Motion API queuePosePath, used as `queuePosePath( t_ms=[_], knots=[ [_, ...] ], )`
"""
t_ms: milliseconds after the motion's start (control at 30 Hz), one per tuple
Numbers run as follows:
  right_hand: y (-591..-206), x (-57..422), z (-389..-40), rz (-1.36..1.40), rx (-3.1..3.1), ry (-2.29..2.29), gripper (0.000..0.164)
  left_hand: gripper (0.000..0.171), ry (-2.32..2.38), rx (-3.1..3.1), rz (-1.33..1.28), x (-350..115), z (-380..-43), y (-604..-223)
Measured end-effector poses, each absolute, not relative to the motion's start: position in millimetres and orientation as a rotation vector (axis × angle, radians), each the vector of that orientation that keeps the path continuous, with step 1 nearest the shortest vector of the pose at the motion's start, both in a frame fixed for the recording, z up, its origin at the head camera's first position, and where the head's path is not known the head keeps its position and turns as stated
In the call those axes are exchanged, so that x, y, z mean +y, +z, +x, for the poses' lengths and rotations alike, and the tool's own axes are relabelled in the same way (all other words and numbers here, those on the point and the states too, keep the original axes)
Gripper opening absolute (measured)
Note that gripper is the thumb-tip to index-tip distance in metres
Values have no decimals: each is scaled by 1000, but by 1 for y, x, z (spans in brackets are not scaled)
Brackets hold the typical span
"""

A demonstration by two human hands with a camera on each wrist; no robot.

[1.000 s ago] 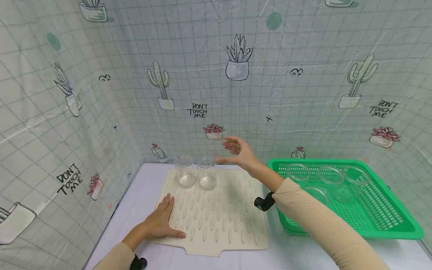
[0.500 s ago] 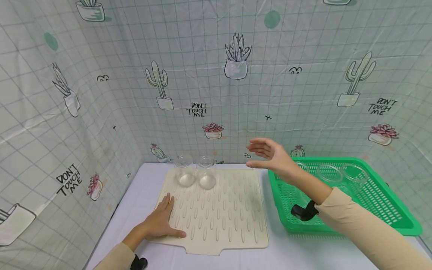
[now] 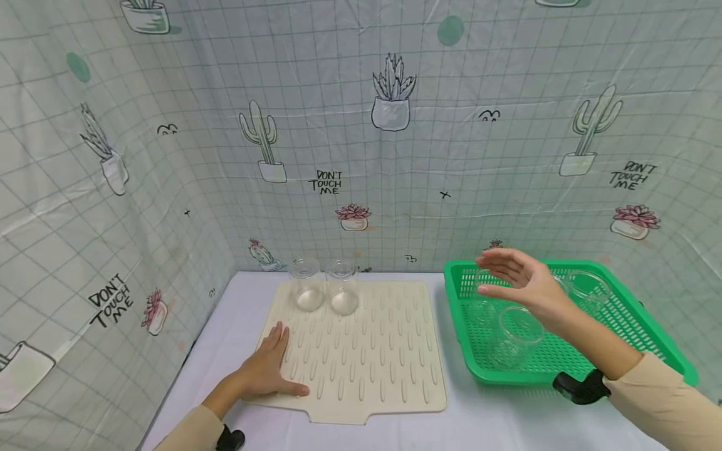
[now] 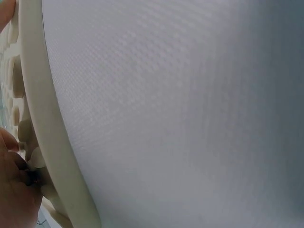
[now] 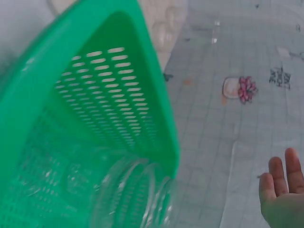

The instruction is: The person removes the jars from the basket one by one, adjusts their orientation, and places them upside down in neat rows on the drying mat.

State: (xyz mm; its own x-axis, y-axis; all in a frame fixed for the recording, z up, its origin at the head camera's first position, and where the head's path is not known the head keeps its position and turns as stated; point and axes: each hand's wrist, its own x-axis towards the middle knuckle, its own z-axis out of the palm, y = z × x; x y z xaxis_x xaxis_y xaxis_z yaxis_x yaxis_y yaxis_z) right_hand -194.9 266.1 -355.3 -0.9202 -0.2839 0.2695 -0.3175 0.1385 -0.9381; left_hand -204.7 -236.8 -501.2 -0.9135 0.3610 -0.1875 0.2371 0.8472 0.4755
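My left hand (image 3: 266, 369) rests with fingers spread on the left edge of a cream ridged drying mat (image 3: 366, 351). In the left wrist view the mat's thick rim (image 4: 45, 109) runs beside the hand. My right hand (image 3: 524, 285) hovers over the green plastic basket (image 3: 470, 369), thumb and fingers apart, holding nothing. Below it in the basket stand several clear glass jars, among them a front jar (image 3: 516, 338) and a right-hand jar (image 3: 589, 285); others are partly hidden by the hand. Two more clear jars, a left one (image 3: 307, 285) and a right one (image 3: 343, 287), stand upright at the mat's back left.
A white cloth (image 3: 406, 432) covers the table. Behind it hangs a gridded curtain (image 3: 316, 81) printed with cacti, and it continues along the left side. The basket stands right of the mat with a narrow strip of cloth between them.
My right hand has moved right, away from the jars on the mat, to above the green basket. My left hand has stayed on the mat. The jars have not moved.
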Motion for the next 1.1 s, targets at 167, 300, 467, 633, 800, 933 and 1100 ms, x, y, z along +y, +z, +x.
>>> queuePosePath(
  t_ms=[167, 300, 467, 633, 800, 933, 1100],
  knots=[
    [-367, 286, -185, 605, -2337, 1924, 53, 140, 659, 2761, 461, -237, -205, -503],
    [-380, 300, -178, 604, -2353, 1865, 55, 141, 645, 2769, 462, -236, -205, -504],
    [-399, 316, -170, 532, -2426, 1764, 59, 141, 635, 2777, 463, -236, -205, -503],
    [-415, 326, -166, 481, -2475, 1727, 68, 141, 636, 2784, 470, -236, -205, -502],
    [-425, 330, -166, 472, -2473, 1713, 74, 140, 641, 2775, 464, -236, -204, -502],
    [-431, 333, -167, 461, -2500, 1726, 76, 140, 650, 2766, 448, -235, -202, -500],
    [-437, 337, -169, 403, -2606, 1749, 84, 139, 652, 2773, 454, -234, -202, -499]
  ],
)
